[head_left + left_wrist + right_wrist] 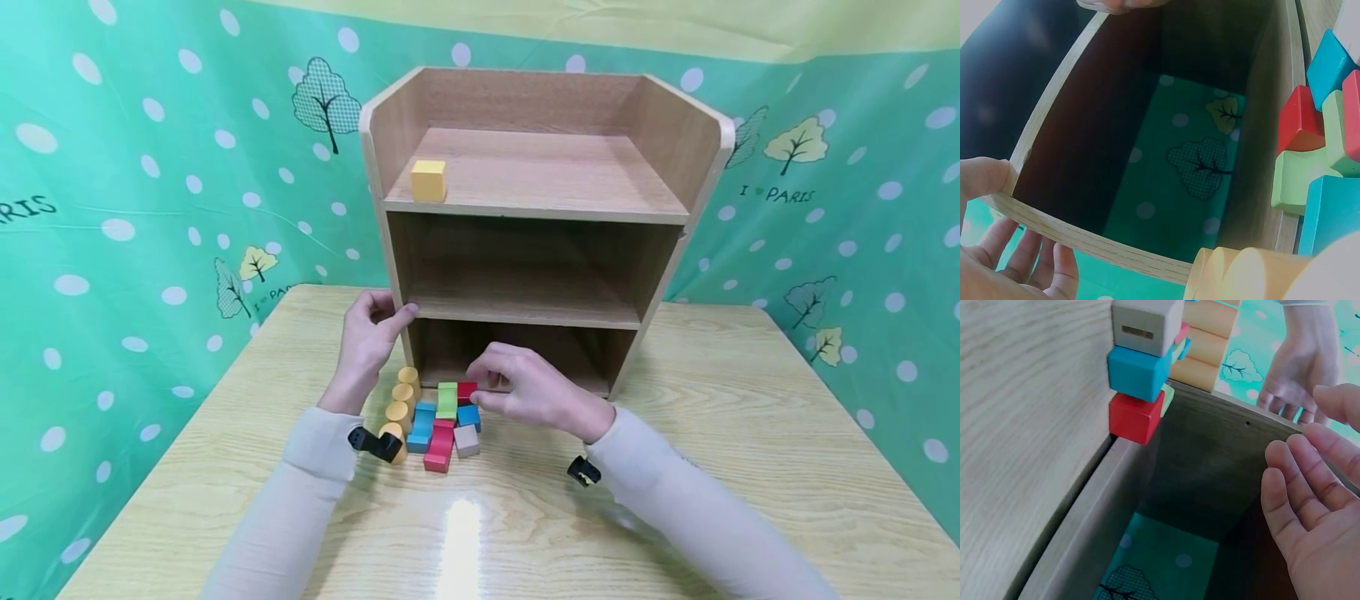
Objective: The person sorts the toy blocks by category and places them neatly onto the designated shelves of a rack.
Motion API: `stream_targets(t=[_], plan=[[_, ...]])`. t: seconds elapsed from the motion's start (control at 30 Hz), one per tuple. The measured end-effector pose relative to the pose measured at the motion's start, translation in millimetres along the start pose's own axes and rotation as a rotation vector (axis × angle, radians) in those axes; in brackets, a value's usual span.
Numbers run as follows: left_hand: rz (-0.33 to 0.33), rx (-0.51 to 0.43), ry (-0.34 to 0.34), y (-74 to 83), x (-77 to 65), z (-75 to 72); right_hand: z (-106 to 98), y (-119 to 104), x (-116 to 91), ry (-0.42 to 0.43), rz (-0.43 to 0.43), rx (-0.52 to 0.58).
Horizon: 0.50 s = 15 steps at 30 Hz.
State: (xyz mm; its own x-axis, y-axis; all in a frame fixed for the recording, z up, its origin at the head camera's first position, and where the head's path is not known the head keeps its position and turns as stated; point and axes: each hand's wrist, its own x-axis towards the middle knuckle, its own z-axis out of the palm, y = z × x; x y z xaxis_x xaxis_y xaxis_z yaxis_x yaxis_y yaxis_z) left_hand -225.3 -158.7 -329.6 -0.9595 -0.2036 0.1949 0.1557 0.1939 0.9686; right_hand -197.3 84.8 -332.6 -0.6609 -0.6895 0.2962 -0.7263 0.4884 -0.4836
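Observation:
My left hand (367, 342) holds the left side panel of a small wooden shelf unit (525, 213); the left wrist view shows the thumb on its front edge and the fingers along the outer side. In front of the bottom compartment, my right hand (528, 387) hovers with loosely bent fingers around nothing, as the right wrist view shows. Close to its fingertips in the head view is a red cube (467, 392), lined up with a blue cube (468, 417) and a grey block (467, 442). Green (446, 402), blue (422, 429) and red (439, 446) notched blocks lie alongside.
Several yellow cylinders (402, 393) form a row left of the blocks, near my left forearm. A yellow cube (429, 182) sits at the front left of the unit's top. The wooden table (720, 433) extends around, with a green patterned cloth (135, 233) behind.

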Motion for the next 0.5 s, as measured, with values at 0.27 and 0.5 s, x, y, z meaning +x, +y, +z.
stream_targets(t=[0.27,0.5], plan=[[0.004,-0.007,0.003,0.0,-0.2,0.0,9,-1,0,-0.081,0.051,-0.049],[0.010,-0.004,0.006,0.3,-0.6,-0.1,17,0,1,-0.134,0.034,-0.040]])
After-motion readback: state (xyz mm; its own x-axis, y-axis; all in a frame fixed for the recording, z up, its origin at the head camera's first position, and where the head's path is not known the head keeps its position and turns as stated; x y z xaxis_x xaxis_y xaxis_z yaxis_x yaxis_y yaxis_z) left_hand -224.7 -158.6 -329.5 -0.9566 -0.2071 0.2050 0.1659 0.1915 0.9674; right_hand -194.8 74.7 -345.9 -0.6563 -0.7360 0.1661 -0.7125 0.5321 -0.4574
